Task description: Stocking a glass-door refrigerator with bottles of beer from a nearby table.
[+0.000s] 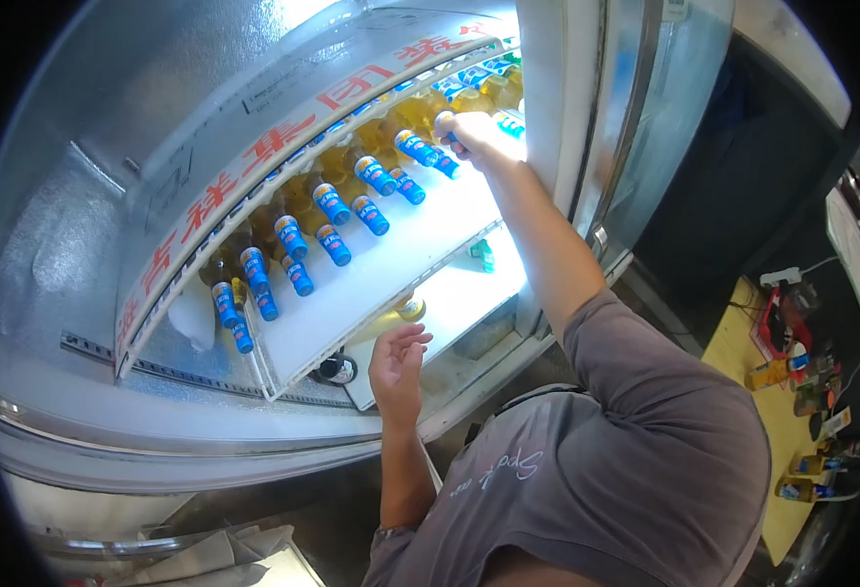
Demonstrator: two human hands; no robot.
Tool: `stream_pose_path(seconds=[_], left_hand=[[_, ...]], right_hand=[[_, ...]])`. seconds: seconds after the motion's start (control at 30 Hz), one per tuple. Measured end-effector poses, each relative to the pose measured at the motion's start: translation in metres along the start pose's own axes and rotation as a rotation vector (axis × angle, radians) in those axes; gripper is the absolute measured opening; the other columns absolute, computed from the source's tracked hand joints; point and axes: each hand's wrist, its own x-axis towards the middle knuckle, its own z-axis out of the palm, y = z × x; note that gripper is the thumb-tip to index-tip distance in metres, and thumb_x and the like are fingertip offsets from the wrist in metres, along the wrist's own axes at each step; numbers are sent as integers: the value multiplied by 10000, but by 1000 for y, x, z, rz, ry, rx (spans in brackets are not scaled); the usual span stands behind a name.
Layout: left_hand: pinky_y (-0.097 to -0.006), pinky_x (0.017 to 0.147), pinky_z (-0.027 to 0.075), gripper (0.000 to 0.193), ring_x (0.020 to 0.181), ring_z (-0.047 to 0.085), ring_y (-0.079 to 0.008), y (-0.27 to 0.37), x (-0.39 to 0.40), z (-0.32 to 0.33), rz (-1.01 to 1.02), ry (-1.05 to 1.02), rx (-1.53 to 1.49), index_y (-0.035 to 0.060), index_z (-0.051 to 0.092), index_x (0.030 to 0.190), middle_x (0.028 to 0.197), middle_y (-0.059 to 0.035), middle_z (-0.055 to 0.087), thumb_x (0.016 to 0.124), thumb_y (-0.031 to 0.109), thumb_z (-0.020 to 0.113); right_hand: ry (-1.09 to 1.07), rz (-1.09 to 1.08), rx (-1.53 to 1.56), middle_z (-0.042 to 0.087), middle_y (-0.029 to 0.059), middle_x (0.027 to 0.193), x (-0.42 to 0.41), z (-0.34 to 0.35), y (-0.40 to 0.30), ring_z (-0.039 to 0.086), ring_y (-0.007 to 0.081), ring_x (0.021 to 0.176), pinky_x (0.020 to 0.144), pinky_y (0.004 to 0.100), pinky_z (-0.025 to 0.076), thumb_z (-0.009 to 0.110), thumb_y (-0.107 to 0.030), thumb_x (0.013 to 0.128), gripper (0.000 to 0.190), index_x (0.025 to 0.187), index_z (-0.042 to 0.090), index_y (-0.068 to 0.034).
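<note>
My right hand (474, 138) reaches into a lit refrigerated cabinet, its fingers closed around the neck of a bottle (443, 119) at the end of a row. Bright glare hides part of that hand. Beside it, several bottles with yellow-amber contents and blue neck wraps (331, 204) point their necks towards me over a white shelf (356, 282). My left hand (399, 370) hovers before the cabinet's lower shelf, fingers loosely apart, holding nothing. Near it are a dark bottle (338, 368) and a yellowish bottle (409, 304).
A white strip with red writing (283, 143) curves along the bottles. The lower shelf also bears a green item (483, 255). A glass door (664, 139) stands at the right. Further right, a yellow table (730, 352) carries bottles and a white power strip (780, 276).
</note>
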Motion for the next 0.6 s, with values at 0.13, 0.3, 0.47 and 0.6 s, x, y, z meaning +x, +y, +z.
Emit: stream_pose_path(seconds=[0.13,0.3,0.47,0.6], left_hand=[[-304,883,482,252,1012,648,-195,0,-1,5,-45,-32,-46,-37,556,1167,1118,-138,649,920,10,545],[-302,898,478,259,1017,646,-201,-4,-1,10,-65,-45,-53,-42,551,1171,1122,-146,647,917,8,547],[-308,895,480,258,1016,642,-201,-5,0,17,-78,-77,-45,-40,553,1170,1122,-145,648,921,27,555],[-325,860,493,262,1006,654,-214,-12,-2,16,-58,-91,12,-27,549,1182,1134,-152,654,933,55,542]], right_hand=[[6,4,-61,539,29,640,2,0,2,490,124,573,554,262,390,653,-279,773,240,714,635,-47],[-10,-4,-169,598,47,689,6,-3,5,540,137,609,595,279,438,632,-336,757,294,828,701,-60],[102,-87,-122,662,53,727,3,-3,9,601,134,648,620,279,475,650,-297,751,249,817,691,-61],[162,-195,-16,684,60,725,-11,-1,4,654,130,659,628,263,509,688,-212,748,184,828,677,-47]])
